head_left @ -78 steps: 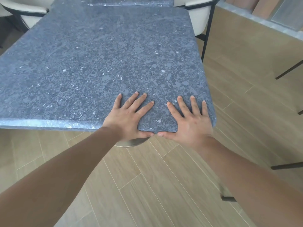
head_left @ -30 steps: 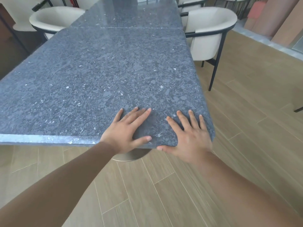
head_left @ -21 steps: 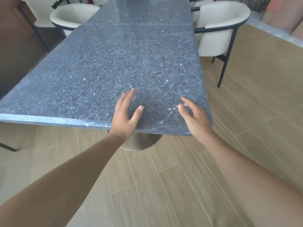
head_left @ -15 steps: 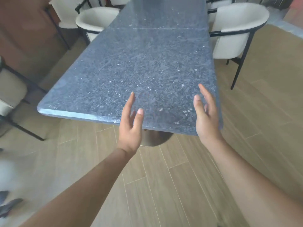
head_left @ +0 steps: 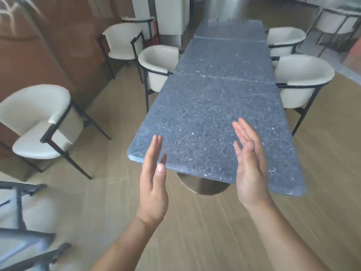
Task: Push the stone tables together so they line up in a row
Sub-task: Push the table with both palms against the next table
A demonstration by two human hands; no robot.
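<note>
The wooden floor (head_left: 195, 227) lies bare on the near side of the row, with open room left and right of the near edge. Three stone tables (head_left: 213, 118) stand end to end, long axis running away from the viewer, seams closed. White chairs (head_left: 39, 122) flank both long sides. The near surface rests on a round metal base (head_left: 203, 185). Left hand (head_left: 154, 184) and right hand (head_left: 250, 169) hover palms inward, each grip wide and empty, at the near edge.
</note>
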